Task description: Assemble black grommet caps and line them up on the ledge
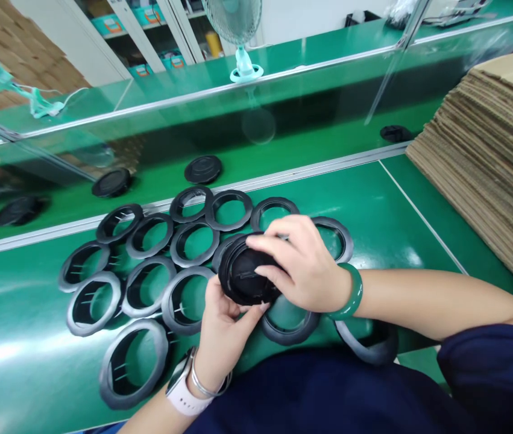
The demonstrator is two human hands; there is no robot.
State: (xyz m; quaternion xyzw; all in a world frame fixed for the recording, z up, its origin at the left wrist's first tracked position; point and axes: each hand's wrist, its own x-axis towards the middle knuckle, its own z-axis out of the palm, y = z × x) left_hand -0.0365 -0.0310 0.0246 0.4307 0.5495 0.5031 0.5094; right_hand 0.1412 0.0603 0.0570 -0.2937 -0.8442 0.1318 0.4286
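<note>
A round black plastic part point(240, 274) with a raised rim is held up over the green table. My left hand point(226, 325) is closed round its lower edge, thumb along the near side. My right hand point(304, 265) grips it from the right, its fingers on the upper rim and the thumb over the face. My right fingers hide some of the part. Beneath and around both hands lie several black rings, among them a ring point(290, 325) just below my right hand and a ring point(188, 300) left of my left hand.
More rings, such as one at the near left point(134, 363), cover the green table point(34, 301). Beyond a metal rail, black round discs point(203, 169) lie on a green strip point(265, 147). Stacked cardboard point(486, 150) stands at the right. Small fans point(240, 57) stand on the shelf behind.
</note>
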